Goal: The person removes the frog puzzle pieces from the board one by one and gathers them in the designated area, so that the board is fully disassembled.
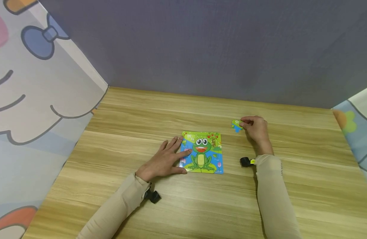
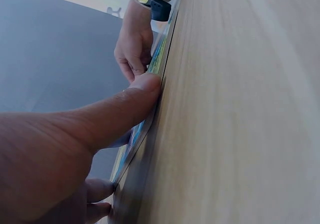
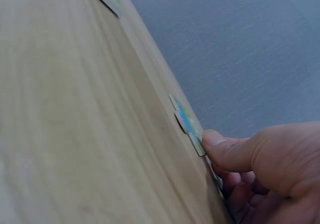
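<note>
Puzzle piece (image 1: 236,125) is pinched by right hand (image 1: 256,130); frog board (image 1: 201,153), left of that hand and bodyward, is touched by spread left hand (image 1: 164,160).

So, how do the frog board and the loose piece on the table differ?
Size: the frog board is much larger than the loose piece.
Outline: the board is roughly square, while the piece has a knob jutting out.
Handling: the left hand rests on the board with spread fingers; the right hand pinches the piece.
Shared: both carry green and blue printing.
</note>
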A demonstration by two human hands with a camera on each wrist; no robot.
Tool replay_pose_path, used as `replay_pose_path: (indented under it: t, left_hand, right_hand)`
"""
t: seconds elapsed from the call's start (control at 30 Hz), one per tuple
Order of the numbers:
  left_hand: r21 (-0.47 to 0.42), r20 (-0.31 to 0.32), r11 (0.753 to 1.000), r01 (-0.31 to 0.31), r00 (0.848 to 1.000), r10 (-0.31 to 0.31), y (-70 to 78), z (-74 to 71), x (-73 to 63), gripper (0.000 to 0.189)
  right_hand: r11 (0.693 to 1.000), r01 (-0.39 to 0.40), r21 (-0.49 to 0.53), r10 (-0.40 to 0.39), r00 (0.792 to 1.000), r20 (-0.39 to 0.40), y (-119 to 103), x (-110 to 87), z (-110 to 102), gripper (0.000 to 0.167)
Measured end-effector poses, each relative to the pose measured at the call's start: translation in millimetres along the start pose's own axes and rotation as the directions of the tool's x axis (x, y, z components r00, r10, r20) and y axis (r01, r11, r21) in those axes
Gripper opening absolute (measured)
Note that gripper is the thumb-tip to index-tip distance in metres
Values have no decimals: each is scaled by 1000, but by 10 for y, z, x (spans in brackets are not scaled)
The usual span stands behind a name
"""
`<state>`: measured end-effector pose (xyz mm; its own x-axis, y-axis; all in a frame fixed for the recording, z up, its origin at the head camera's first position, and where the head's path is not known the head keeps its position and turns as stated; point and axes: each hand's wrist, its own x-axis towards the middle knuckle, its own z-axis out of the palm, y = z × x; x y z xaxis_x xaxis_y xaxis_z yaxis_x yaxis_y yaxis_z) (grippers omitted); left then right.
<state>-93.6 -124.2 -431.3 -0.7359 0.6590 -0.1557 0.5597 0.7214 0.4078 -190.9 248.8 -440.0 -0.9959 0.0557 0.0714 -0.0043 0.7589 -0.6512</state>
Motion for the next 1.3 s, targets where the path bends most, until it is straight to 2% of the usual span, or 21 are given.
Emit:
replay_pose_path:
  t: [0.43,0.67,0.87,1.03,1.3]
  left_hand:
    - [-5,-8,1000,-5,1000,5,11,-3,-11,76]
    - [-20,-11,1000,-6,1000,6,14,1,-18,76]
    - [-31,-6,1000,-8,1000,7,19,-8,-15,76]
    - [-23,-6,1000,-14,1000,14,15,-7,-7,76]
    - [-22,-6,999,-27,1000,27,21,-13,-21,77]
  right_hand:
    - [1000,-4,-11,5,999,44,-81,-27,-102,27]
    - [1000,24,13,-25,997,70,-278,-64,-157,32]
    - [997,69,44,-74,990,117,-464,-102,-118,30]
    - [991,83,107,-103,976,194,-584,-121,3,28]
    - [978,99,184,-156,933,326,-768,-165,237,28]
